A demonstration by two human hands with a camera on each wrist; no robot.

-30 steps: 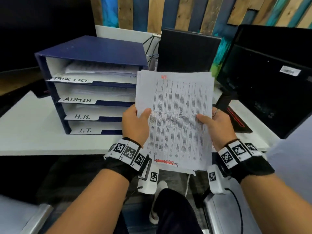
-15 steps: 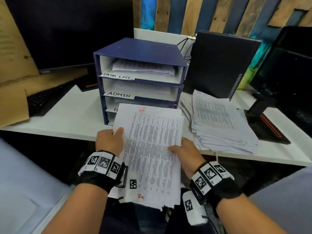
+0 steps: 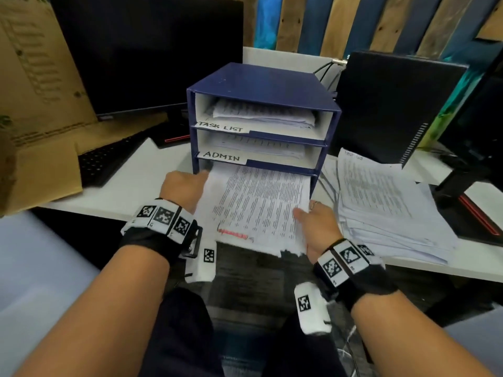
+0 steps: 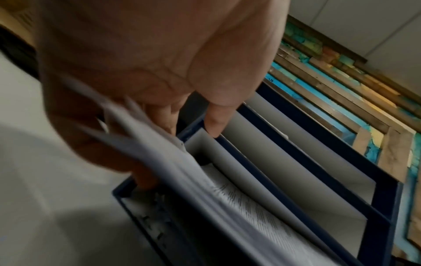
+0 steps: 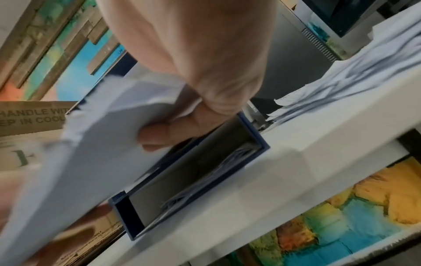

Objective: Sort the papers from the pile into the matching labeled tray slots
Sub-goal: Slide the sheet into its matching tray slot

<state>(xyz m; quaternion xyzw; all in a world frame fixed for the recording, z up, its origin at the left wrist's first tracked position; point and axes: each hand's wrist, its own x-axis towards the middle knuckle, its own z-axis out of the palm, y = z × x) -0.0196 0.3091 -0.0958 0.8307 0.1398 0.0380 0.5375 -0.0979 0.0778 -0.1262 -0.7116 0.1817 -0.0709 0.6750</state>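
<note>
A blue tray rack point(image 3: 261, 85) stands on the white desk point(image 3: 130, 191), its upper slots labelled TASK LIST point(image 3: 223, 127) and ADMIN point(image 3: 221, 157), both holding papers. I hold a thick printed sheaf point(image 3: 258, 208) by its two sides, its far edge inside the slot under ADMIN. My left hand point(image 3: 185, 190) pinches the left edge near the rack. My right hand point(image 3: 315, 221) grips the right edge, thumb on top. The left wrist view shows the sheaf point(image 4: 182, 171) going into the rack point(image 4: 296, 162); the right wrist view shows fingers point(image 5: 164, 133) under the sheaf point(image 5: 95, 153).
The loose paper pile point(image 3: 381, 202) lies on the desk right of the rack. A black computer case point(image 3: 394, 104) stands behind it and a monitor stand point(image 3: 473, 208) at far right. On the left are a keyboard point(image 3: 109, 159), a dark monitor point(image 3: 152, 50) and a cardboard box point(image 3: 35, 131).
The sheaf was held upright in front of me, then lowered and pushed forward; its far edge is now in the slot below ADMIN. Both hands moved forward with it.
</note>
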